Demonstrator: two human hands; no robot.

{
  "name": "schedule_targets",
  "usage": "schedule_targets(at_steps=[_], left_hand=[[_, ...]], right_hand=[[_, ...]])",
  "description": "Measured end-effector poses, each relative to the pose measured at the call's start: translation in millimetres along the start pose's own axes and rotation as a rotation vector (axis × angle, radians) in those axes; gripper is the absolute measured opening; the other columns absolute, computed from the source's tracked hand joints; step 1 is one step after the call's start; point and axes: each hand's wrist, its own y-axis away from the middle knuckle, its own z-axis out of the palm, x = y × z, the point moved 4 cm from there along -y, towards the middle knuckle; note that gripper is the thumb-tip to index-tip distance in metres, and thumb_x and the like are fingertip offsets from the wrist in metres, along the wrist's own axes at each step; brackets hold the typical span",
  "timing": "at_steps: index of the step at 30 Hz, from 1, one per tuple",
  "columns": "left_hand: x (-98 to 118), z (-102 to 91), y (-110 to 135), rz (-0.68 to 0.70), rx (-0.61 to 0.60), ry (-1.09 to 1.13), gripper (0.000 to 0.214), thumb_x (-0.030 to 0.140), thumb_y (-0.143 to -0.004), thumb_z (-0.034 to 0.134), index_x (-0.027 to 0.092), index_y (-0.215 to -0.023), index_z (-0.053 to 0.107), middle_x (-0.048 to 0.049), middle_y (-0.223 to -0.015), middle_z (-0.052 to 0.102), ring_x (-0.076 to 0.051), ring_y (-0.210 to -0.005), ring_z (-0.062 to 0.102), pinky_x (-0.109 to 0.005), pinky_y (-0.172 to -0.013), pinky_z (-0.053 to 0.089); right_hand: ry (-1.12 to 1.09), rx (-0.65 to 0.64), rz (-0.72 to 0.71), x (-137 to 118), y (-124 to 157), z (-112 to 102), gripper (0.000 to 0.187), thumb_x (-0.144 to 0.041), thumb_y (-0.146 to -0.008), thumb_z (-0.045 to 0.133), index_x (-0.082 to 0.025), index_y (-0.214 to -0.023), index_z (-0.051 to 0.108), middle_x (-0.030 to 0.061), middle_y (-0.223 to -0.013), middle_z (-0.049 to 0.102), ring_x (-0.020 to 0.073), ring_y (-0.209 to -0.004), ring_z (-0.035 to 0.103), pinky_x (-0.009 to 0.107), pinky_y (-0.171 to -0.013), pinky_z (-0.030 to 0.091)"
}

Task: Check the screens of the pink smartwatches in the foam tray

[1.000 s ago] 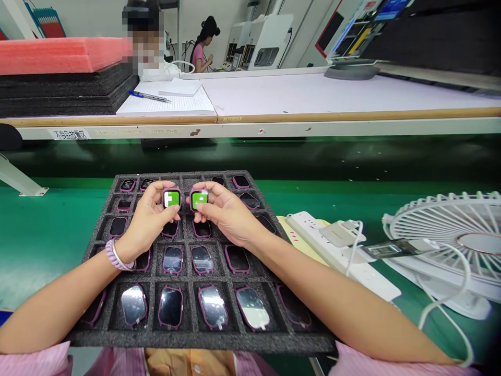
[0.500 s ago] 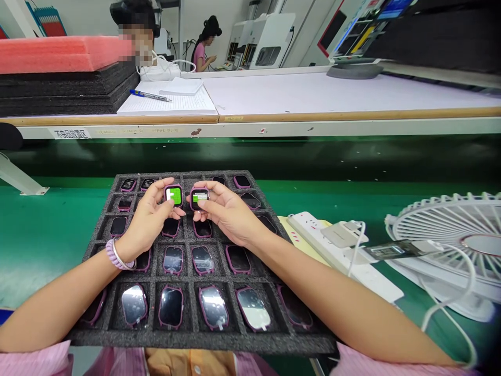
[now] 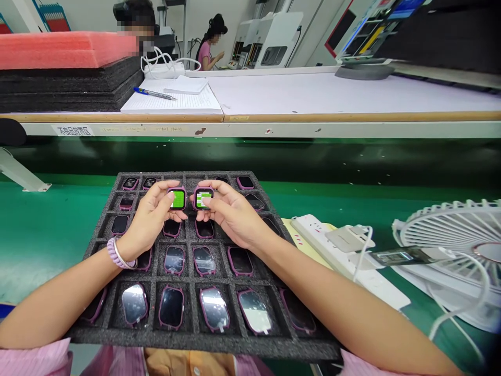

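The green tabletop (image 3: 47, 230) carries a black foam tray (image 3: 195, 342), a long white plastic power strip (image 3: 313, 233) and a white plastic fan (image 3: 442, 235).

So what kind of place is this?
Probably an electronics assembly line: a foam tray of purple smartwatch bodies sits on a green conveyor belt, the left hand grips a lit watch, the right hand a second watch.

Foam tray (image 3: 117, 329) black, coarse, matt; watch faces (image 3: 171, 307) glossy, mirror-like; conveyor belt (image 3: 47, 219) green, smooth, semi-gloss.
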Motion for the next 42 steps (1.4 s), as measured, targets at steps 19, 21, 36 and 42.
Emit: schedule_targets(at_steps=[19, 21, 36, 42], left_hand=[[-1.9, 3.9, -2.9, -0.101, 0.003, 0.073, 0.032, 0.021, -0.101, 0.052, 0.016, -0.132, 0.054, -0.0056, -0.108, 0.070, -0.013, -0.071, 0.076, -0.023, -0.071, 0.066], [-2.7, 3.6, -3.6, -0.129, 0.011, 0.088, 0.028, 0.025, -0.103, 0.048, 0.015, -0.128, 0.056, -0.0035, -0.096, 0.069, -0.015, -0.068, 0.076, -0.024, -0.067, 0.066], [-1.4, 2.4, -5.5, -0.150, 0.072, 0.079, 0.034, 0.017, -0.095, 0.048, 0.015, -0.128, 0.058, -0.0006, -0.091, 0.067, -0.014, -0.064, 0.074, -0.025, -0.066, 0.066], [-1.2, 0.2, -6.8, -0.065, 0.073, -0.019, 0.043, 0.022, -0.080, 0.073, 0.016, -0.119, 0.058, 0.0021, -0.089, 0.064, -0.007, -0.060, 0.063, -0.017, -0.056, 0.055]], right_hand=[[-0.046, 0.006, -0.022, -3.4, 0.9, -1.7, 0.048, -0.036, -0.077, 0.085, -0.022, -0.115, 0.059, -0.0026, -0.093, 0.070, 0.0123, -0.064, 0.067, 0.026, -0.065, 0.053], [-0.042, 0.012, -0.010, -2.3, 0.4, -3.0, 0.049, -0.040, -0.078, 0.085, -0.021, -0.115, 0.059, -0.0013, -0.095, 0.071, 0.0119, -0.063, 0.067, 0.026, -0.063, 0.052], [0.008, 0.048, 0.007, -0.9, -0.8, -8.4, 0.058, -0.060, -0.078, 0.090, -0.020, -0.106, 0.059, 0.0001, -0.087, 0.072, 0.0114, -0.054, 0.062, 0.023, -0.052, 0.049], [-0.001, 0.043, 0.013, -0.2, -1.9, -8.7, 0.057, -0.060, -0.079, 0.088, -0.021, -0.107, 0.059, -0.0005, -0.086, 0.071, 0.0127, -0.055, 0.064, 0.025, -0.054, 0.050]])
